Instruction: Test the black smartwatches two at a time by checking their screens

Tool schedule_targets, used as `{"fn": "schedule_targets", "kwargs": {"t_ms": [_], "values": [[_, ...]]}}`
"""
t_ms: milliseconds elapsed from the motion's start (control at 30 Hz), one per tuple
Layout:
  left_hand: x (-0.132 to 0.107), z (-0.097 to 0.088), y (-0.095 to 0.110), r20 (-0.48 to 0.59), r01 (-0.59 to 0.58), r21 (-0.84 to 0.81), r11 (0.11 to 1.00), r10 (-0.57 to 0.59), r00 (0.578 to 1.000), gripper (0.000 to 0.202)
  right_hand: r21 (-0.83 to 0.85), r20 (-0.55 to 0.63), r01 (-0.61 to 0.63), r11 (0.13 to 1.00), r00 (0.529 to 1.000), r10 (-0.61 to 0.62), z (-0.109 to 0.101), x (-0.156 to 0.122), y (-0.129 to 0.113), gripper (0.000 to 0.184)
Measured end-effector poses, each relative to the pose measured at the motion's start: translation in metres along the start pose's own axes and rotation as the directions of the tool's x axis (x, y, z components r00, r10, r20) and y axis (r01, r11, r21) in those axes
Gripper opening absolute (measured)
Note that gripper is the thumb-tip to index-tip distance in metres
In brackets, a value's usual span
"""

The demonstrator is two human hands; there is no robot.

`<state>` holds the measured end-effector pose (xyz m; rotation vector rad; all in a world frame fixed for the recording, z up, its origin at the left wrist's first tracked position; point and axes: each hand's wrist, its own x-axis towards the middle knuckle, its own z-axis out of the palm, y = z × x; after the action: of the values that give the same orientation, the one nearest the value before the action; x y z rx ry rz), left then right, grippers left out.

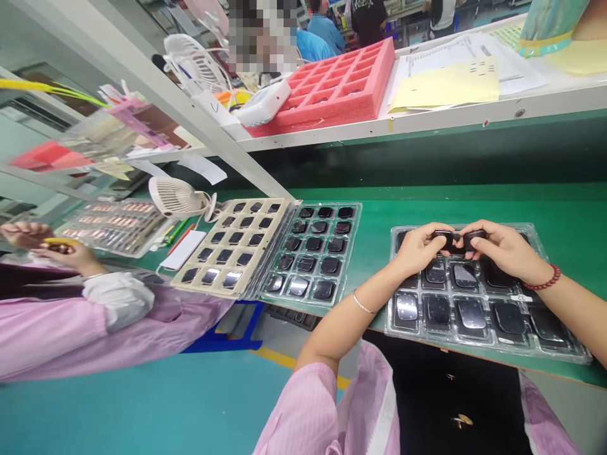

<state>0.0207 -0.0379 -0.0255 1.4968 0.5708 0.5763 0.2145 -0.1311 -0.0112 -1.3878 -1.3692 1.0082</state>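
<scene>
My left hand (420, 248) pinches a small black rounded-square piece (442, 239), which looks like a smartwatch body. A second black piece (475, 240) of similar shape sits between the fingers of my right hand (507, 249). The two pieces are held side by side, close together, over the back rows of a clear plastic tray (389, 325). Glossy dark rounded-square pieces fill the tray's front pockets, one of them a watch-like piece (439, 311). My hands hide part of the back pockets.
Left of my tray lie another clear tray (353, 253) and a stack of beige trays (175, 281), both holding similar pieces. A white fan (173, 197) stands behind. Red foam (384, 82) rests on the shelf (497, 117). At far left are a co-worker's hands (71, 253).
</scene>
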Motion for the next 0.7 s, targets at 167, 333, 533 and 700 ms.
{"fn": "schedule_targets", "kwargs": {"t_ms": [167, 333, 533, 700], "values": [[-0.0001, 0.0008, -0.0025, -0.035, -0.052, 0.027, 0.998, 0.053, 0.998, 0.035, 0.003, 0.006, 0.021, 1.0, 1.0, -0.021, -0.0002, -0.0005, -0.0006, 0.028], [-0.0007, 0.0024, -0.0032, -0.013, -0.043, -0.005, 0.999, 0.043, 0.999, 0.027, 0.002, 0.018, -0.012, 1.0, 1.0, 0.012, 0.0002, -0.0009, -0.0026, 0.024], [-0.0013, 0.0013, -0.0001, -0.004, -0.06, 0.088, 0.994, 0.061, 0.998, 0.046, 0.011, -0.006, 0.017, 1.0, 1.0, -0.017, 0.0016, -0.0007, -0.0044, 0.027], [-0.0006, -0.0001, -0.0016, 0.015, -0.055, 0.063, 0.997, 0.054, 0.998, 0.046, 0.023, 0.0, 0.031, 0.999, 1.0, -0.031, 0.0018, -0.0003, -0.0031, 0.025]]}}
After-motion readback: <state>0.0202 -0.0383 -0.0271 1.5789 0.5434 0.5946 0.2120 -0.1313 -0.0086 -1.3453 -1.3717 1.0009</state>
